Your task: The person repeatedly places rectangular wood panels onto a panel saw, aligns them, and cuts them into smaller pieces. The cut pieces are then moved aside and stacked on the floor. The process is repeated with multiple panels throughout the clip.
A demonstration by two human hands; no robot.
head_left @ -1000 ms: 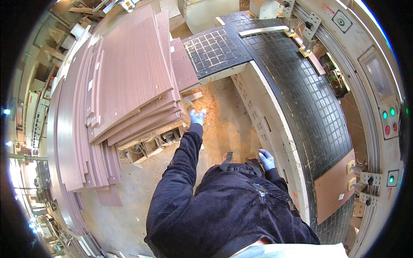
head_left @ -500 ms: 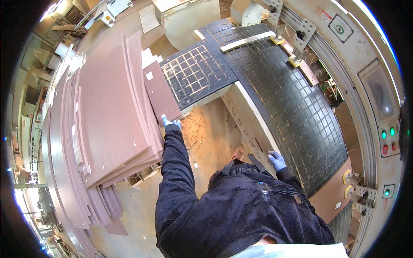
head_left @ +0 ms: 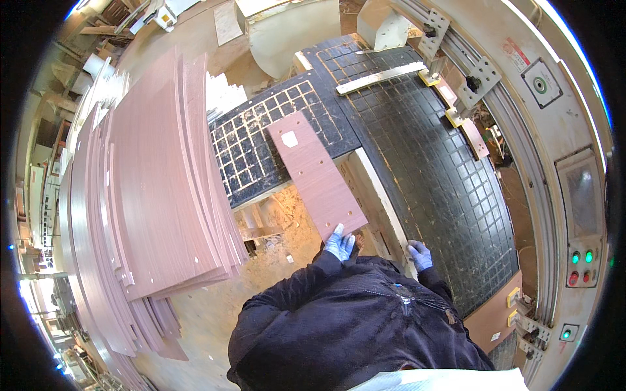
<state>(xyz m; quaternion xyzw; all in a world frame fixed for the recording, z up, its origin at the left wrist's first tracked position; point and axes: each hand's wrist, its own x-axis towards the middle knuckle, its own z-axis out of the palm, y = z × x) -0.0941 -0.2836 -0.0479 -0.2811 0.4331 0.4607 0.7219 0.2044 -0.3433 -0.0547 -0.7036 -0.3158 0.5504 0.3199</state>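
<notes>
My left hand point(head_left: 339, 244), in a pale blue glove, is closed on the near end of a narrow reddish-brown wood-grain board point(head_left: 317, 173). The board has several small holes and a white label at its far end, which reaches over the black gridded side table point(head_left: 238, 189). My right hand point(head_left: 420, 255), gloved alike, lies at the near left edge of the long black machine bed point(head_left: 450, 189). Its fingers look loosely extended, and it holds no board.
A tall stack of larger reddish-brown boards point(head_left: 156, 169) stands at my left. A machine frame with a control panel point(head_left: 582, 264) runs along the right. A pale strip point(head_left: 380, 78) lies across the bed's far part. Sawdust point(head_left: 297, 212) covers the floor between tables.
My left hand has brought the narrow board away from the stack, rightward and nearer my body. My right hand stays at the bed's edge.
</notes>
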